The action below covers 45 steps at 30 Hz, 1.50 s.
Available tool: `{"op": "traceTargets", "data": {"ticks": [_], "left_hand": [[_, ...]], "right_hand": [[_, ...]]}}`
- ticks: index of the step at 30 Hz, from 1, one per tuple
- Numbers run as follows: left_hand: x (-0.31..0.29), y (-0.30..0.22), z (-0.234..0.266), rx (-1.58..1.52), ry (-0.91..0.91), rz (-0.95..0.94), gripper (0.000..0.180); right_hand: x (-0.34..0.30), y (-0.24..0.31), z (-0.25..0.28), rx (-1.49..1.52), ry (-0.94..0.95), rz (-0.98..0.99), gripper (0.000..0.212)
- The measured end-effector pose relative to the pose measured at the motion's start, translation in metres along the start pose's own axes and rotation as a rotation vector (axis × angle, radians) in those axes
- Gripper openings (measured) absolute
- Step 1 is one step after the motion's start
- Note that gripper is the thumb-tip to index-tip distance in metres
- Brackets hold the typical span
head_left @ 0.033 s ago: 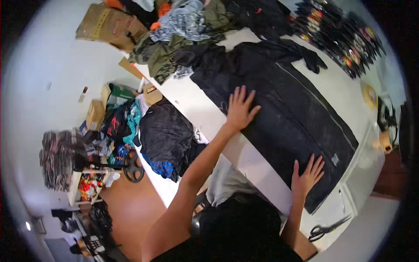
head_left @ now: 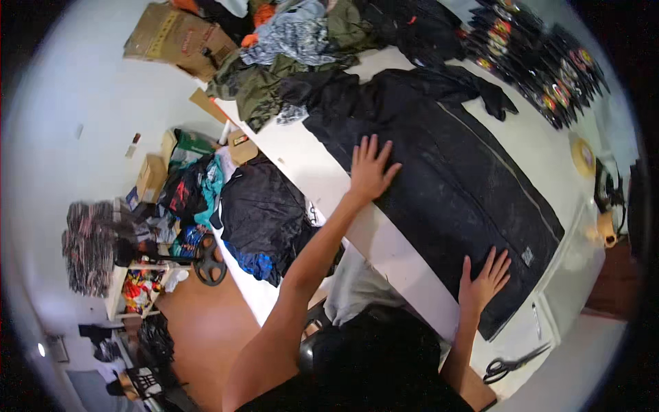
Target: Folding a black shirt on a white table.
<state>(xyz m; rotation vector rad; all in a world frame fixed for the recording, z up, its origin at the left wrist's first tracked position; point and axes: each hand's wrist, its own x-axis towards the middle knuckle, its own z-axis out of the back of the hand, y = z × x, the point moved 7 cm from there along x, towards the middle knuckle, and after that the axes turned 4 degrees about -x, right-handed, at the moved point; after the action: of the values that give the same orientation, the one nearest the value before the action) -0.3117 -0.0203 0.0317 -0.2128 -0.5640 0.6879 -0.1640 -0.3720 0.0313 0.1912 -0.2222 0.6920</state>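
Observation:
A black zip-up jacket (head_left: 439, 178) lies spread out on the white table (head_left: 384, 237), with a long zip along its far side and a small grey patch near its right end. My left hand (head_left: 371, 168) rests flat on its near edge, fingers spread, holding nothing. Further right, my right hand (head_left: 483, 283) also lies open on the cloth, near the jacket's lower right end. Black-handled scissors (head_left: 513, 364) lie on the table close to my right forearm.
Camouflage clothing (head_left: 257, 93) and other garments are heaped at the far left of the table, beside a cardboard box (head_left: 175, 41). Packaged black items (head_left: 528, 62) stand at the back right, near a tape roll (head_left: 583, 157). Another black garment (head_left: 257, 206) lies on a surface at left.
My left hand has slid slightly to the left over the jacket. My right hand stays at nearly the same place on the cloth.

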Motion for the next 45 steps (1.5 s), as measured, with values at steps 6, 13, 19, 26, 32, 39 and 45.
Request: {"op": "traceTargets", "data": {"ticks": [6, 13, 19, 26, 32, 39, 45], "left_hand": [[0.022, 0.119, 0.040, 0.082, -0.051, 0.039, 0.063], [0.040, 0.205, 0.050, 0.039, -0.112, 0.156, 0.055], [0.044, 0.266, 0.072, -0.362, -0.247, 0.401, 0.027], [0.059, 0.263, 0.084, -0.326, -0.181, 0.222, 0.013], [0.066, 0.241, 0.077, -0.929, -0.084, 0.423, 0.009], [0.069, 0.230, 0.089, -0.155, -0.195, 0.047, 0.018], [0.060, 0.211, 0.093, -0.040, -0.333, 0.197, 0.023]], "right_hand": [[0.005, 0.003, 0.003, -0.059, 0.094, -0.065, 0.074], [0.009, 0.000, 0.006, -0.038, 0.139, -0.092, 0.073], [0.014, 0.000, 0.007, 0.035, 0.105, -0.079, 0.067], [0.049, 0.036, 0.008, 0.151, 0.022, 0.061, 0.060], [0.039, 0.073, 0.012, 0.219, 0.105, 0.237, 0.060], [0.038, 0.068, 0.001, 0.144, 0.185, 0.197, 0.061], [0.037, 0.064, 0.000, 0.109, 0.172, 0.192, 0.063]]}}
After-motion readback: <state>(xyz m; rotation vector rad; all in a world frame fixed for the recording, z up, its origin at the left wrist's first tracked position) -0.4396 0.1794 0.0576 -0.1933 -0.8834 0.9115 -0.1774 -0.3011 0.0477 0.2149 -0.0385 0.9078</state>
